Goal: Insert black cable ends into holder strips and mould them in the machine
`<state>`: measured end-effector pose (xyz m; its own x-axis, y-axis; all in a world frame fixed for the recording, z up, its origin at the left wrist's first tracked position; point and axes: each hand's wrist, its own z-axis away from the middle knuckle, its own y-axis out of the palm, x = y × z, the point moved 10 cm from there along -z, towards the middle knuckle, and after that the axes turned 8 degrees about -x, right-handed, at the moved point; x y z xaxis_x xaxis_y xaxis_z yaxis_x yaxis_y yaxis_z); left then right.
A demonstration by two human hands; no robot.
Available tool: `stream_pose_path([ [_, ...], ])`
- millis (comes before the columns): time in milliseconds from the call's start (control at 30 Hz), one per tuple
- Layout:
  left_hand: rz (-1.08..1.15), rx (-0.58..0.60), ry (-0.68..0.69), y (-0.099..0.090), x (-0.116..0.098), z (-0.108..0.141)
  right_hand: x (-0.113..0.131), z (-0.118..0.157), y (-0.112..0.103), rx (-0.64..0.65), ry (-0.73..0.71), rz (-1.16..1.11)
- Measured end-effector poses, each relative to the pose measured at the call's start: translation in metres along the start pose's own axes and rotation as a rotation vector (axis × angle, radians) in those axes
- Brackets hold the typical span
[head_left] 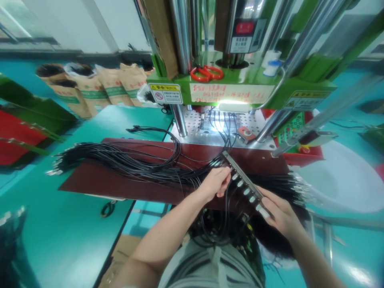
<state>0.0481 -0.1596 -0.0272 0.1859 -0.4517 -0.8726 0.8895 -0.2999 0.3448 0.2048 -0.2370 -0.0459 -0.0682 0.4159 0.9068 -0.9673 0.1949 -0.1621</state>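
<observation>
My right hand (279, 210) grips the near end of a long metal bar fixture (244, 178), tilted away from me. Along the fixture's left side sits a row of silver cable connectors (246, 192), with black cables hanging down from them. At the fixture's upper part, my left hand (216, 182) is closed in a pinch; what lies between its fingertips is too small to make out. Under and beside my left hand a thick bundle of black cables (135, 162) stretches left across a brown board (99, 180).
Ahead stands a green press (177, 90) with steel columns and a lit perforated plate (195, 128). Red-handled scissors (207, 73) lie on its crossbar. More black cables (273, 186) with silver ends lie right, by a white round tub (342, 180). Paper sacks (112, 86) stand back left.
</observation>
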Motion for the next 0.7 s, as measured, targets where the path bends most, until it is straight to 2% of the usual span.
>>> stream_pose_path([
  [100, 0.057, 0.026, -0.058, 0.002, 0.005, -0.002, 0.005, 0.001, 0.001, 0.022, -0.053, 0.046],
  [267, 0.090, 0.039, -0.120, 0.003, 0.008, -0.002, 0.006, 0.000, -0.004, -0.011, -0.141, 0.126],
  [433, -0.001, -0.049, -0.082, -0.003, 0.005, -0.005, 0.020, -0.002, 0.002, 0.025, -0.339, 0.228],
  [500, -0.061, -0.081, -0.050, -0.004, 0.004, -0.009, 0.026, 0.000, 0.003, 0.019, -0.369, 0.238],
  [600, -0.233, -0.082, 0.043, 0.000, -0.002, -0.017, 0.028, 0.003, -0.002, 0.007, -0.293, 0.203],
  [700, -0.588, -0.075, 0.281, 0.007, -0.027, -0.019, 0.017, -0.001, -0.021, 0.038, -0.112, 0.218],
])
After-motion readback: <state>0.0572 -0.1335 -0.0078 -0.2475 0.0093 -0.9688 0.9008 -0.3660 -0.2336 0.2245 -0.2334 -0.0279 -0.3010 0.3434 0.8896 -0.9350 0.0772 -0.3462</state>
